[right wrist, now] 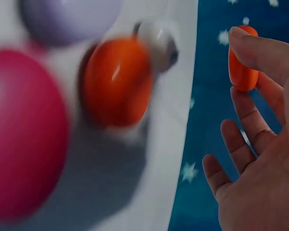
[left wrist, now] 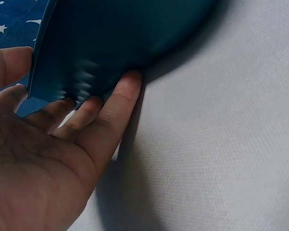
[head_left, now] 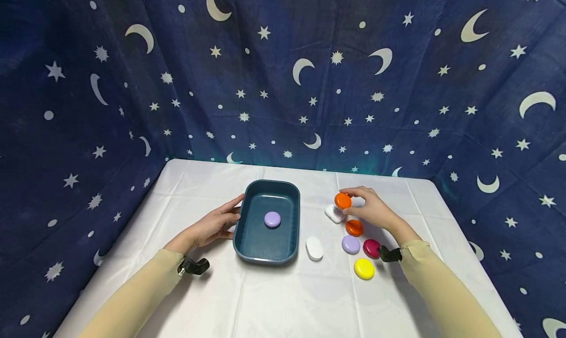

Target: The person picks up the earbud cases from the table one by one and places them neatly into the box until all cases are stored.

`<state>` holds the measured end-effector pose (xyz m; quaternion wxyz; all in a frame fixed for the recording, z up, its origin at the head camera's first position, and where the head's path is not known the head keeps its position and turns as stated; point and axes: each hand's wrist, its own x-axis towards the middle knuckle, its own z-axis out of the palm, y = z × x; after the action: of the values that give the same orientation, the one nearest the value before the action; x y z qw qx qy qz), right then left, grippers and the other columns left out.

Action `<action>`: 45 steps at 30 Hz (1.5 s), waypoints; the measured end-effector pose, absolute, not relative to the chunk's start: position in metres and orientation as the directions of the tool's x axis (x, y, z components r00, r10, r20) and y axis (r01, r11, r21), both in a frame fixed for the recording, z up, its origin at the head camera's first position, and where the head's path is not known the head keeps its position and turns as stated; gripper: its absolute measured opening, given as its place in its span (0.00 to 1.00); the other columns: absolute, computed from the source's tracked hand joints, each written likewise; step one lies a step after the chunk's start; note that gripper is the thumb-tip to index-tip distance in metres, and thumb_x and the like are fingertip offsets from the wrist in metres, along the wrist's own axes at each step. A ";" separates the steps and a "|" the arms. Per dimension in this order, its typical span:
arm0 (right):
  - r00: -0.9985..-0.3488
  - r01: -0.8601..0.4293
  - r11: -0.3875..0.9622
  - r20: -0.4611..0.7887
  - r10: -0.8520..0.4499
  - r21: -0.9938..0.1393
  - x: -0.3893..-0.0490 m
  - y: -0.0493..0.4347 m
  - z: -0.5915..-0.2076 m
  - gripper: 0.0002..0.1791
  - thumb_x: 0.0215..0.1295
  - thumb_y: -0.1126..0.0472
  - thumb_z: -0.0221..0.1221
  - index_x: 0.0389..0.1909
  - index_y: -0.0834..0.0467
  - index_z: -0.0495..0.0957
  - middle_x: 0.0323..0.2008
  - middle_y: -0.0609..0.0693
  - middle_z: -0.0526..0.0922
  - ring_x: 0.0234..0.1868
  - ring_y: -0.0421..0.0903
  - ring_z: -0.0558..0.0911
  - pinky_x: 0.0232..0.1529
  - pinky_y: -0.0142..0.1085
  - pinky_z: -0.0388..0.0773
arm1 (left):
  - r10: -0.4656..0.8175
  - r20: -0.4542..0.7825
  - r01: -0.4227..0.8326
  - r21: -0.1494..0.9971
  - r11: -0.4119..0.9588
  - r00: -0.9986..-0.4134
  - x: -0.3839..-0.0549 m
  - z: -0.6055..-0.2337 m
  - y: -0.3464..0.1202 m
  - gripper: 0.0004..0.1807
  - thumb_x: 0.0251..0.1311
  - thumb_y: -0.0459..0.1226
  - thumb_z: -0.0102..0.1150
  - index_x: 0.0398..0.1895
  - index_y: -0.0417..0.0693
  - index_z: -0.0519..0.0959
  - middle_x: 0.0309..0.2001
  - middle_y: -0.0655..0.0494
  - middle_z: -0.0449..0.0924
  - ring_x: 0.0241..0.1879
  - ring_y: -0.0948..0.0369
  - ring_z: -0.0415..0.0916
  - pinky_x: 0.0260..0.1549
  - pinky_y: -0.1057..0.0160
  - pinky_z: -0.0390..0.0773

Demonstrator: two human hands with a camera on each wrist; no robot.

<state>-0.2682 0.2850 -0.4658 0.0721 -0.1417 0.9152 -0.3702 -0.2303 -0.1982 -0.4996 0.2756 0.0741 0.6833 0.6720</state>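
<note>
My right hand point(head_left: 369, 208) pinches a bright orange rounded disc point(head_left: 342, 201) between thumb and fingertips, over the far part of the group of pieces. In the right wrist view the orange disc point(right wrist: 243, 62) is held edge-on, with the other fingers spread below it. Close under that hand lie a white squarish piece point(head_left: 333, 213) and a second, darker orange disc point(head_left: 353, 228). My left hand point(head_left: 216, 224) rests against the left side of a dark teal tray point(head_left: 266, 260), its extended fingertips touching the outer wall point(left wrist: 101, 53). One lavender disc point(head_left: 272, 219) lies inside the tray.
A white oval piece point(head_left: 314, 248) sits just right of the tray. Farther right are a lavender disc point(head_left: 351, 244), a magenta disc point(head_left: 371, 248) and a yellow disc point(head_left: 364, 268). A white cloth point(head_left: 199, 298) covers the table, and starry blue fabric point(head_left: 274, 58) hangs around it.
</note>
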 end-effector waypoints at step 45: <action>-0.717 -0.642 0.634 0.044 -0.696 -0.432 -0.250 0.124 -0.464 0.30 0.54 0.46 0.75 0.60 0.43 0.83 0.53 0.39 0.81 0.61 0.45 0.67 0.74 0.54 0.46 | 0.466 -0.286 -0.284 0.956 0.078 -0.837 -0.229 -0.498 -0.198 0.37 0.77 0.37 0.48 0.83 0.70 0.49 0.81 0.42 0.46 0.70 0.45 0.61 0.48 0.49 0.81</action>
<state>-0.2498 0.1244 -0.4641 0.0634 -0.3707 0.9017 -0.2133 -0.2291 -0.1976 -0.4985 0.2776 0.0672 0.6797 0.6757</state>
